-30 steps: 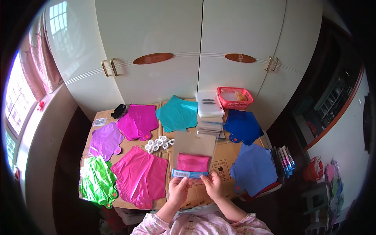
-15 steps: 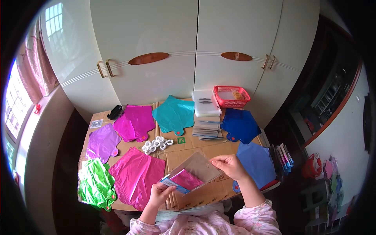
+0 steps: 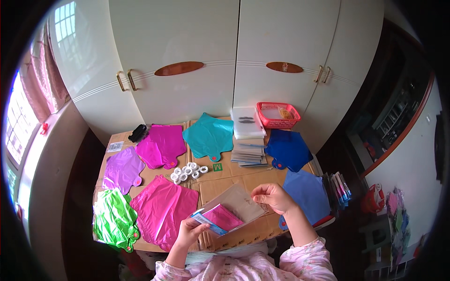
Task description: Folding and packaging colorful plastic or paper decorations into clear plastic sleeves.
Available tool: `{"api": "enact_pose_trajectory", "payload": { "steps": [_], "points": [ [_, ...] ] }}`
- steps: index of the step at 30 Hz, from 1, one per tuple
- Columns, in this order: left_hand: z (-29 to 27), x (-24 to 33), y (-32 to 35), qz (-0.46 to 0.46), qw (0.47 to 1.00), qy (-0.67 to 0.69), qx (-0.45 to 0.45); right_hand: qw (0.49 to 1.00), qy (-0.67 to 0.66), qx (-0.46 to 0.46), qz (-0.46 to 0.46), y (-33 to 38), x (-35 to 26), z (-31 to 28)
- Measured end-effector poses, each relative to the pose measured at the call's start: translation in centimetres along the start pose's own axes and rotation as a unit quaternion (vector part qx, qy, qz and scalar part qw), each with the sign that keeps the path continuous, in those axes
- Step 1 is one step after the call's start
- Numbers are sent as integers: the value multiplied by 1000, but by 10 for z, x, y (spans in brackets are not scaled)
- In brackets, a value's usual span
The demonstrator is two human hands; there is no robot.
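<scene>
Clear bag point(image 3: 238, 201) over cardboard point(image 3: 251, 174), white cabinets point(image 3: 178, 35).

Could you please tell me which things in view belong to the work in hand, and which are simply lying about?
In the work, it seems:
clear bag, in the left hand, right hand at its edge
folded pink sheet inside
probably the flat coloured shapes and stacked clear plastic

Apparently just lying about:
black object
coral basket
red container beyond the table

Rolls point(image 3: 189, 172) are sitting on the table point(image 3: 255, 176); foil sheets point(image 3: 164, 213) are lying left, right and behind them; the card stack point(image 3: 248, 154) is resting behind-right of them, the basket point(image 3: 280, 125) is standing farther that way, the bag point(image 3: 241, 199) is hovering front-right.
</scene>
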State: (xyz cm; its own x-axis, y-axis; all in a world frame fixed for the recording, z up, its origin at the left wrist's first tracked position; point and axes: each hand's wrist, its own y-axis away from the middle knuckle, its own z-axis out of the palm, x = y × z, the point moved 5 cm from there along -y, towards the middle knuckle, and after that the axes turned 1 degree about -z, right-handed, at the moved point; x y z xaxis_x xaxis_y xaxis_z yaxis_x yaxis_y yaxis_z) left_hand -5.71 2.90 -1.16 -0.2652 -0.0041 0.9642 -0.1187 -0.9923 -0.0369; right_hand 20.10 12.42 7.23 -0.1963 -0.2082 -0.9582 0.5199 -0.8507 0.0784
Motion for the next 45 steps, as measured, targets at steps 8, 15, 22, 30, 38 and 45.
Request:
{"api": "enact_pose_trajectory", "payload": {
  "steps": [8, 15, 22, 30, 38, 45],
  "points": [
    [-3, -7, -1, 19, 999, 32, -27, 962, -219, -120, 108, 4, 29, -1],
    [0, -4, 0, 36, 996, 75, -22, 962, -225, -126, 89, 3, 28, 7],
    [1, -14, 0, 22, 995, 66, 68, 1000, 14, 3, -14, -6, 19, 8],
    [12, -10, 6, 9, 976, -98, 194, 994, 105, 25, -5, -34, 36, -17],
    [57, 17, -3, 250, 713, -653, -43, 967, 250, 31, 27, -97, 76, -42],
    [65, -4, -9, 286, 646, -704, -66, 748, 582, 61, -313, -106, 71, -15]
  ]
}}
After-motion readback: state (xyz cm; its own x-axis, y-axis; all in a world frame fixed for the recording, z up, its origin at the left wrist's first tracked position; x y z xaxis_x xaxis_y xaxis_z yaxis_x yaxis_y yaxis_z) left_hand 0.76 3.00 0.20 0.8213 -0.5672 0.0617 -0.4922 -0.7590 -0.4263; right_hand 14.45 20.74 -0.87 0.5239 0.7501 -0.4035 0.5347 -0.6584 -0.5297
